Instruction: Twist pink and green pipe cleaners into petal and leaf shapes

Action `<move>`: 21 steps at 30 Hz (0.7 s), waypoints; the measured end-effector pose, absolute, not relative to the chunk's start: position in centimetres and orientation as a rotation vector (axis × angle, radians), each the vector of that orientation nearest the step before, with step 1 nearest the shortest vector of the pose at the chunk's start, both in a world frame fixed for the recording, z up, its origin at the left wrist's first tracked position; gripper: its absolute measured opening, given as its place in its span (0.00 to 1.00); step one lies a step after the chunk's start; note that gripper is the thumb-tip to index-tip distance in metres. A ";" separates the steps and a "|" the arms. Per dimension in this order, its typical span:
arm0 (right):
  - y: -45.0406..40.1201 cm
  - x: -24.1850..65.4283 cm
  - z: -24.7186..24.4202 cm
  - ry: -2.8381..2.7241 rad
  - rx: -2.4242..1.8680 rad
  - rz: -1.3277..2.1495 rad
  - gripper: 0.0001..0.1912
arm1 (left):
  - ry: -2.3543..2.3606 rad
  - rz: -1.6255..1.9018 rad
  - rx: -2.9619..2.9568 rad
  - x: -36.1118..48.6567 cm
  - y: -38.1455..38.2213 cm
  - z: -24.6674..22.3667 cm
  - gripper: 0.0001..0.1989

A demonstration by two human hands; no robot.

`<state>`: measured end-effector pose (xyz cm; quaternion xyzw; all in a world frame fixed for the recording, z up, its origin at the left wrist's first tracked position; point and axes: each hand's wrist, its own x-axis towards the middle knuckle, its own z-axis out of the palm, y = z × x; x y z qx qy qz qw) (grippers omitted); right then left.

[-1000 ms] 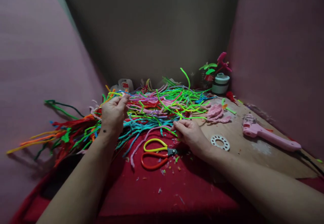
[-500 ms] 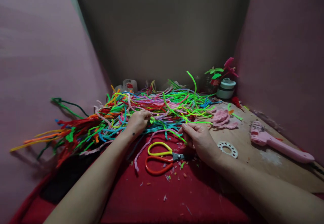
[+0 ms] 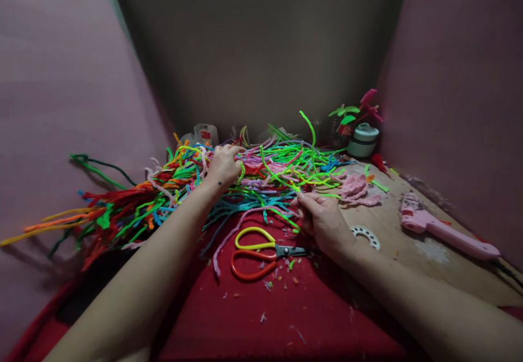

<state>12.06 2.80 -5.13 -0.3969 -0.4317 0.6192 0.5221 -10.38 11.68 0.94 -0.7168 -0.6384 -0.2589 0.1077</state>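
A large heap of coloured fuzzy stems lies across the middle and left. My left hand is over the upper part of the heap, fingers bent with the index stretched to the right; a green stem curls by its fingertips, and whether it is gripped is unclear. Right of the heap, my right hand pinches a yellow-green stem between thumb and fingers. Scissors with yellow and red handles lie just below, blades pointing right toward my right hand.
On the brown board at the right are a pink glue gun, a white ring with holes and a pink fuzzy flower. Behind stands a pale green jar. Small clippings dot the red cloth.
My left hand has moved up and away over the heap, its index finger now extended. My right hand stays nearly in place, still pinching. The whole view has shifted slightly.
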 end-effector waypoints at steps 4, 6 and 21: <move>3.1 12.3 -4.8 -0.981 -0.972 1.476 0.15 | -1.852 -0.707 -2.117 -10.7 13.1 0.4 0.23; 3.1 12.4 -4.8 -0.978 -0.975 1.458 0.15 | -1.860 -0.684 -2.135 -10.8 13.2 0.2 0.23; 2.7 11.8 -5.9 -1.784 -0.997 0.877 0.09 | -1.857 -0.779 -1.974 -12.2 10.8 1.2 0.22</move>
